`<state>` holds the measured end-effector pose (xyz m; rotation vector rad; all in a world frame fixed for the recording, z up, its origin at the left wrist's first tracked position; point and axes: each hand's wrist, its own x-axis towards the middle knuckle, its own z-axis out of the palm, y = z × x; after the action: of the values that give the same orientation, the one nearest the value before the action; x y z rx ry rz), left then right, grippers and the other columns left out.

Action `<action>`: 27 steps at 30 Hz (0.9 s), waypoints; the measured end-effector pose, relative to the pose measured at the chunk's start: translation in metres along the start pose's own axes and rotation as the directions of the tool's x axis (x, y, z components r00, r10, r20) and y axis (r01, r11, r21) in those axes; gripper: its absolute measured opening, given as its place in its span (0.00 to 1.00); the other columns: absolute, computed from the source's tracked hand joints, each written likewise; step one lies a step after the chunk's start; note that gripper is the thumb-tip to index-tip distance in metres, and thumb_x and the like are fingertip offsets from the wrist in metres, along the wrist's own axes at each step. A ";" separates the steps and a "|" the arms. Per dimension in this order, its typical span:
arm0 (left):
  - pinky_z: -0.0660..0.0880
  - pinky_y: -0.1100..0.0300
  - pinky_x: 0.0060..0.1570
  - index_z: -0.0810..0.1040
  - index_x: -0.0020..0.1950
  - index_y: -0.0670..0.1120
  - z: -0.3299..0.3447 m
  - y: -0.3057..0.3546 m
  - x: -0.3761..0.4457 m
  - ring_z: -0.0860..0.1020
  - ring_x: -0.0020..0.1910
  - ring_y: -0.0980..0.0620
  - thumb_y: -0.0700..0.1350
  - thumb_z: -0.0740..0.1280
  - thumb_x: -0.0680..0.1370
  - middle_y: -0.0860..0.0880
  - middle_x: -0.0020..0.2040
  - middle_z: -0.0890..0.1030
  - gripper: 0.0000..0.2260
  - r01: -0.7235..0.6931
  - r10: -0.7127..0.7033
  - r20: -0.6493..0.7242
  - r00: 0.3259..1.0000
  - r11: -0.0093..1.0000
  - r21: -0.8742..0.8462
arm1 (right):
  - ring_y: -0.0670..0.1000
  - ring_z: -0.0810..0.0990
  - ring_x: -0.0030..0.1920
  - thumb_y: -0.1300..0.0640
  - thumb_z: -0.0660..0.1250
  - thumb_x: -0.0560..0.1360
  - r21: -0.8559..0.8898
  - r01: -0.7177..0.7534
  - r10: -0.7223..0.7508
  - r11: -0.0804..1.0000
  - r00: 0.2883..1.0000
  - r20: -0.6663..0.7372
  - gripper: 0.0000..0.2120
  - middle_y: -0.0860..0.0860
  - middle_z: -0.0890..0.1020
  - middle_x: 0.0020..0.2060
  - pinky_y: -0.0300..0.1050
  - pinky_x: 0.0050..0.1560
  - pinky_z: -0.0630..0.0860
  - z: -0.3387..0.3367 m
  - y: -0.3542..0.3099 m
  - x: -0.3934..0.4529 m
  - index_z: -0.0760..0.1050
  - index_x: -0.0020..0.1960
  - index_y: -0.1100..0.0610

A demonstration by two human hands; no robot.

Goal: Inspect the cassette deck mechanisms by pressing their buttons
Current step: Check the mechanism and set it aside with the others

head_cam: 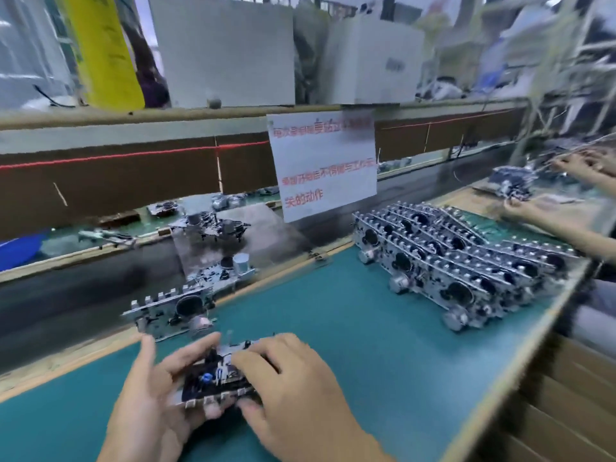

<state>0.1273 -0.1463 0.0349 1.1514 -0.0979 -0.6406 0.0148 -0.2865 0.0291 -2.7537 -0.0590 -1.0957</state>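
Though blurred, both hands [213,378] round mechanism [216,375]

A green-matted tabletop [383,328] with wooden edging fronts a dark conveyor belt [83,301]. Above the belt hangs a paper notice [325,161]; beyond it stand white boxes [226,51].

A person is holding a cassette deck mechanism [216,378] over a green bench mat [350,328], the left hand [150,391] gripping its left end and the right hand [286,378] curling over its right side, thumb lying at the row of buttons [213,400] along the near edge. Another mechanism [170,315] is sitting just beyond, and a stacked batch [460,265] is lying to the right (the picture is motion-blurred). A notice [325,165] is hanging behind.
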 end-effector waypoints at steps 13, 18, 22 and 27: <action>0.80 0.52 0.57 0.76 0.68 0.65 0.167 -0.054 0.063 0.86 0.52 0.47 0.78 0.55 0.71 0.47 0.53 0.87 0.32 -0.368 0.257 0.379 0.889 0.894 0.257 | 0.48 0.78 0.48 0.59 0.76 0.71 -0.071 -0.404 0.371 0.912 0.887 -0.275 0.16 0.46 0.81 0.48 0.38 0.50 0.70 -0.164 0.128 -0.026 0.80 0.57 0.52; 0.63 0.64 0.64 0.74 0.70 0.55 0.194 -0.093 0.113 0.73 0.68 0.57 0.70 0.53 0.80 0.56 0.68 0.79 0.28 -0.439 0.251 0.360 0.898 0.490 0.753 | 0.51 0.71 0.43 0.55 0.72 0.76 -0.267 -0.577 0.481 0.772 0.804 -0.350 0.12 0.52 0.79 0.43 0.42 0.38 0.60 -0.215 0.237 0.036 0.80 0.59 0.55; 0.69 0.51 0.65 0.76 0.68 0.54 0.208 -0.104 0.137 0.74 0.67 0.53 0.70 0.49 0.79 0.57 0.65 0.80 0.30 -0.426 0.303 0.396 0.867 0.036 0.904 | 0.62 0.79 0.54 0.51 0.70 0.78 -0.497 -0.658 0.700 0.566 0.702 -0.132 0.17 0.62 0.81 0.54 0.51 0.53 0.77 -0.223 0.344 0.092 0.77 0.62 0.60; 0.67 0.54 0.61 0.79 0.60 0.54 0.206 -0.110 0.144 0.73 0.64 0.55 0.72 0.47 0.77 0.59 0.59 0.79 0.31 -0.426 0.306 0.422 0.853 -0.057 0.903 | 0.64 0.79 0.57 0.49 0.70 0.78 -0.695 -0.567 0.823 0.441 0.564 0.062 0.20 0.63 0.81 0.57 0.52 0.58 0.77 -0.203 0.412 0.084 0.78 0.62 0.64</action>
<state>0.1187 -0.4168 -0.0087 2.3736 -1.1128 0.0378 -0.0196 -0.7300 0.1706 -2.8761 1.5585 -0.2868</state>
